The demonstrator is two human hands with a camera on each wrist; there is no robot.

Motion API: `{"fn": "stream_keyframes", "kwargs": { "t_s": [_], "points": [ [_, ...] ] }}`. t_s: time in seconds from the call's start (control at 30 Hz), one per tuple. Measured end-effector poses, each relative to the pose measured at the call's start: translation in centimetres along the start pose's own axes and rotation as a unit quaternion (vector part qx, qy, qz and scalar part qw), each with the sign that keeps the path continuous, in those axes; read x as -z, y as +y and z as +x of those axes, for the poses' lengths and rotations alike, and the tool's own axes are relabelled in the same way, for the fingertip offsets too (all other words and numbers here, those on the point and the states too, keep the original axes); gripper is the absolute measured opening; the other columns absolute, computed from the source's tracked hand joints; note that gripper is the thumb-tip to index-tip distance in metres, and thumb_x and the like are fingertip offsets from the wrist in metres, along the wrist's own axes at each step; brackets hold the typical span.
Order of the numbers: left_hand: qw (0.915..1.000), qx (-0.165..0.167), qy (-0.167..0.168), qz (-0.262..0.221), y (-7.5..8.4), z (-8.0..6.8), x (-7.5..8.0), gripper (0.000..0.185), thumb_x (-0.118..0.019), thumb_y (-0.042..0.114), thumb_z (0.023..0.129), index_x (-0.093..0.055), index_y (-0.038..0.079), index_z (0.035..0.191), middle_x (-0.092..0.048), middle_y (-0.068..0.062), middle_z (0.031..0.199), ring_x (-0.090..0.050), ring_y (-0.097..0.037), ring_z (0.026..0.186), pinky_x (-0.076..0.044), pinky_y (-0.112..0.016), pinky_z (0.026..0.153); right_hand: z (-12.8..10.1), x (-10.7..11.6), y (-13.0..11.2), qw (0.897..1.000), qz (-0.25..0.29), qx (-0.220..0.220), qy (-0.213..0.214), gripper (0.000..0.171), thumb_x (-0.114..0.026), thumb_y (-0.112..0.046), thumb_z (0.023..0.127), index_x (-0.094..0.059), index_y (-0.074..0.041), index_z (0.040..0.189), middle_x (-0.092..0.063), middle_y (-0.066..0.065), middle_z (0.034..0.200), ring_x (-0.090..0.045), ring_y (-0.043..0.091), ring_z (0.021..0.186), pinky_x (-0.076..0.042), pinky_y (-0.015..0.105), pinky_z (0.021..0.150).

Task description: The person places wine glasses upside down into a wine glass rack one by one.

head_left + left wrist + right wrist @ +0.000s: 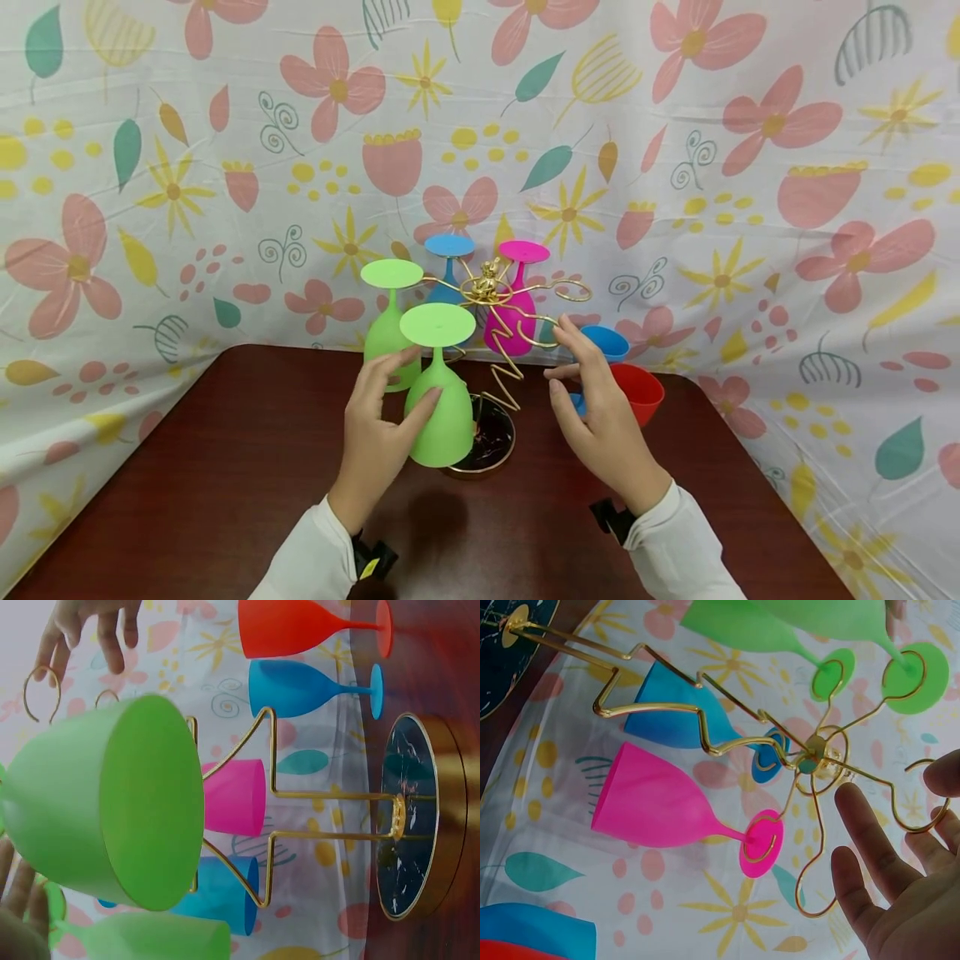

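Note:
A gold wire rack [487, 287] with a round dark base [491, 437] carries several goblets upside down by their feet. Nearest hangs a light green goblet [442, 417]; my left hand [378, 429] is beside it, thumb overlapping its bowl in the head view. Contact is unclear. Another green goblet [390, 333] hangs behind those fingers. Farther back are a blue goblet [682, 712] and a pink goblet [660, 802]. At the rack's right side, my right hand [600, 417] has spread fingers beside a bare wire loop [919, 814], a fingertip appearing to touch it.
A red goblet [639, 392] and a blue goblet [603, 342] stand upright on the brown table [225, 467], behind my right hand. A flower-patterned cloth [480, 108] hangs close behind the table and along its sides.

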State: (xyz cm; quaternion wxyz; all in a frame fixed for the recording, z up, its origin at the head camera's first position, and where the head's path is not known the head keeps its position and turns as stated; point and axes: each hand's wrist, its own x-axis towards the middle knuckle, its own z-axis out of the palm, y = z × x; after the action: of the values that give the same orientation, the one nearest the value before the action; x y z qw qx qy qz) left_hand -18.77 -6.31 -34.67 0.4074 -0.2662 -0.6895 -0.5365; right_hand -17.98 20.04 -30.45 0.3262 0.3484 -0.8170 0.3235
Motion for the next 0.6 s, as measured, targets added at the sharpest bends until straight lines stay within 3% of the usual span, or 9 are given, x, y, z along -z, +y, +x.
{"fn": "stream_keyframes", "kwargs": {
  "t_s": [0.13,0.27,0.4,0.6],
  "points": [
    [0.9967,-0.068,0.04,-0.021,2.6,0.1,0.0,0.034,-0.075,-0.002,0.079,-0.067,0.0,0.113,-0.061,-0.015,0.111,-0.056,-0.026,0.106,-0.045,-0.028,0.092,-0.1,0.1,0.0,1.0,-0.001,-0.001,-0.003,0.065,-0.055,-0.005,0.096,-0.027,-0.012,0.154,-0.021,0.006,0.16,-0.063,0.014,0.105,-0.052,0.034,0.088],
    [0.9897,-0.127,0.031,-0.058,4.9,0.0,-0.4,0.02,-0.07,0.005,0.087,-0.068,-0.001,0.105,-0.063,-0.014,0.105,-0.059,-0.026,0.102,-0.047,-0.027,0.092,-0.1,0.1,-0.1,1.0,0.001,-0.002,-0.003,0.064,-0.054,-0.004,0.096,-0.027,-0.012,0.154,-0.021,0.006,0.16,-0.063,0.014,0.105,-0.05,0.027,0.091],
    [0.9812,-0.174,-0.018,-0.082,5.4,-0.8,-1.2,0.019,-0.068,0.013,0.092,-0.068,0.002,0.108,-0.065,-0.011,0.104,-0.061,-0.025,0.097,-0.049,-0.027,0.089,-0.1,0.0,-0.1,1.0,0.001,-0.001,-0.003,0.066,-0.055,-0.002,0.095,-0.027,-0.012,0.154,-0.021,0.006,0.16,-0.063,0.014,0.105,-0.049,0.025,0.092],
    [0.9678,-0.186,-0.137,-0.1,4.4,-2.7,-2.2,0.03,-0.07,0.015,0.091,-0.065,0.009,0.121,-0.065,-0.005,0.113,-0.062,-0.019,0.103,-0.051,-0.028,0.087,-0.1,0.0,0.0,1.0,0.0,0.007,-0.001,0.066,-0.056,0.001,0.093,-0.028,-0.008,0.153,-0.022,0.007,0.16,-0.063,0.015,0.104,-0.049,0.025,0.091]
  ]
}}
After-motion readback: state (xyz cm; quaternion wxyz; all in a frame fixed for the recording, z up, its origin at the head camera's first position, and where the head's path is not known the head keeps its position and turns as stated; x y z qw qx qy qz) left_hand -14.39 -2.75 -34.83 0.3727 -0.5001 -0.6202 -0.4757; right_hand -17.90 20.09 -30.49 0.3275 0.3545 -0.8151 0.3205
